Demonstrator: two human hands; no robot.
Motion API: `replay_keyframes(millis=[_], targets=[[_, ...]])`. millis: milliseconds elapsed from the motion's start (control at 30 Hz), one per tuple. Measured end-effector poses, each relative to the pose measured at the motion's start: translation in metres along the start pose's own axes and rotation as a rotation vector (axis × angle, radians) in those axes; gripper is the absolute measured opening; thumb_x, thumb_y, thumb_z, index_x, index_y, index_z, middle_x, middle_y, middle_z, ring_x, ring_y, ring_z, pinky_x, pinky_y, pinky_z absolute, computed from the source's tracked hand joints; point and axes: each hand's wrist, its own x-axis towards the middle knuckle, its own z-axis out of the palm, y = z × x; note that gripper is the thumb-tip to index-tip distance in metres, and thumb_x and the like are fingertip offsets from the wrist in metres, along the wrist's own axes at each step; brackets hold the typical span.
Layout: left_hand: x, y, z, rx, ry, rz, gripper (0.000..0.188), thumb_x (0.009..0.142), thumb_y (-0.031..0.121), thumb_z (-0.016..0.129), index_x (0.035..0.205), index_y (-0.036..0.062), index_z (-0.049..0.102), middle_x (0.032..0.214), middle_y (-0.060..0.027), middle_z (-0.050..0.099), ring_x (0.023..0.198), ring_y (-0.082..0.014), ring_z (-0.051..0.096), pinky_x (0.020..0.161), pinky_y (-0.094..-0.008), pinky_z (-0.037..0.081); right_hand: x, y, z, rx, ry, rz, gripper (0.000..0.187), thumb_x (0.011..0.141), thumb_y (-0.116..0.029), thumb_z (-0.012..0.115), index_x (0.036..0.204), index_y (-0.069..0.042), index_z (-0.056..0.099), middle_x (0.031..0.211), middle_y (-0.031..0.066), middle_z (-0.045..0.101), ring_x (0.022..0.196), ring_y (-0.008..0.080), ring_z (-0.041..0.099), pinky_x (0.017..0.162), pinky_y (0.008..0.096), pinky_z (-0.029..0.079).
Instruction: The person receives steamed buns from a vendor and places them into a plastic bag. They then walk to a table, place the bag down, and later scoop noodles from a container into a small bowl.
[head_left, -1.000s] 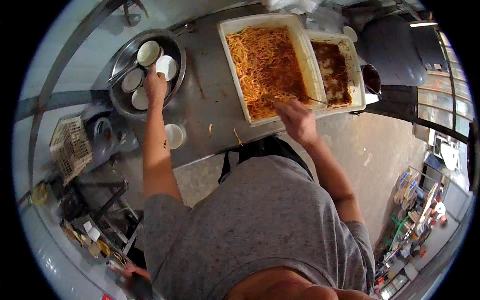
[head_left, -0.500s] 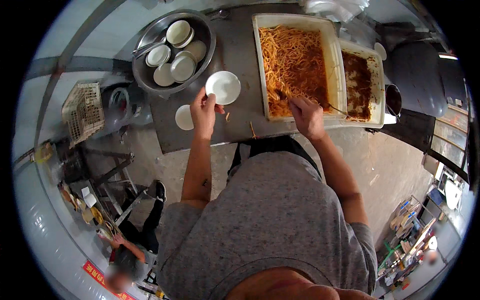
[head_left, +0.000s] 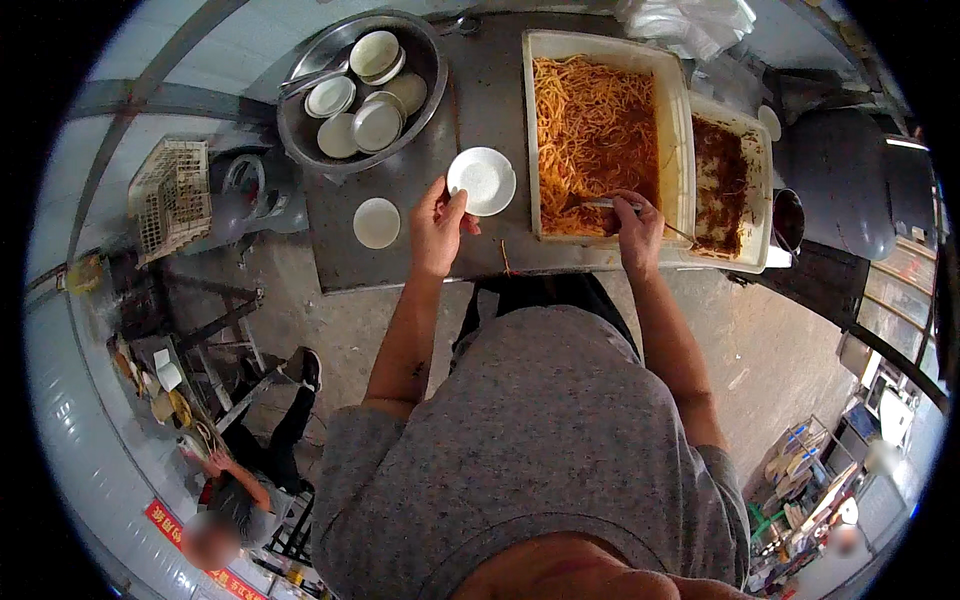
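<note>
My left hand (head_left: 440, 230) pinches a small white dish (head_left: 482, 181) by its near edge, thumb on top, and the dish holds nothing. To the right stands a deep white tub (head_left: 673, 150) of noodle-like strands (head_left: 590, 95) in reddish-brown sauce. My right hand (head_left: 641, 230) is closed around a metal utensil (head_left: 599, 203) over the tub's near part; its working end is not clear, so I cannot tell its kind. Another small white dish (head_left: 377, 223) lies on the dark table left of my left hand.
A metal basin (head_left: 437, 70) at the back left holds several white dishes (head_left: 378, 127) and a long-handled metal tool (head_left: 313, 82). A second white tub (head_left: 765, 190) with sauce adjoins the first. Plastic bags (head_left: 690, 25) lie behind. A person (head_left: 245, 500) sits at the lower left.
The utensil in my right hand has tilted, and its metal now shows left of my fingers. My left hand with the dish sits farther right in view, closer to the tub.
</note>
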Motion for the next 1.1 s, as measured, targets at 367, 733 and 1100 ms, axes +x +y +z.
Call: replay_keyframes(millis=[367,733,1100], targets=[[-0.001,0.001,0.018,0.017,-0.08,0.028,0.034,0.086,0.011,0.052,0.117,-0.0025,0.047,0.077,-0.0044,0.057,0.061,-0.0072,0.054,0.051,-0.022,0.048,0.006,0.001,-0.034,0.379,0.073,-0.078,0.017,0.083,-0.007,0.052,0.093,0.005,0.058,0.069,0.0099,0.06,0.054,0.0137,0.056,0.047,0.0235,0.045],[0.007,-0.01,0.071,-0.13,-0.199,-0.003,0.033,0.085,0.007,0.053,0.116,-0.0021,0.047,0.075,-0.0039,0.056,0.056,-0.0071,0.052,0.049,-0.022,0.045,-0.037,-0.075,-0.044,0.319,0.135,-0.385,0.019,0.087,-0.007,0.048,0.096,0.005,0.058,0.069,0.0104,0.058,0.052,0.0129,0.054,0.048,0.0226,0.047],[0.005,-0.007,0.1,-0.149,-0.316,-0.091,0.031,0.087,0.011,0.05,0.116,-0.0001,0.047,0.079,-0.0031,0.057,0.059,-0.0077,0.054,0.054,-0.0217,0.047,-0.062,-0.067,-0.028,-0.69,-0.004,-0.973,0.023,0.074,0.003,0.058,0.095,-0.003,0.058,0.08,0.009,0.059,0.067,0.0193,0.06,0.055,0.0276,0.048]])
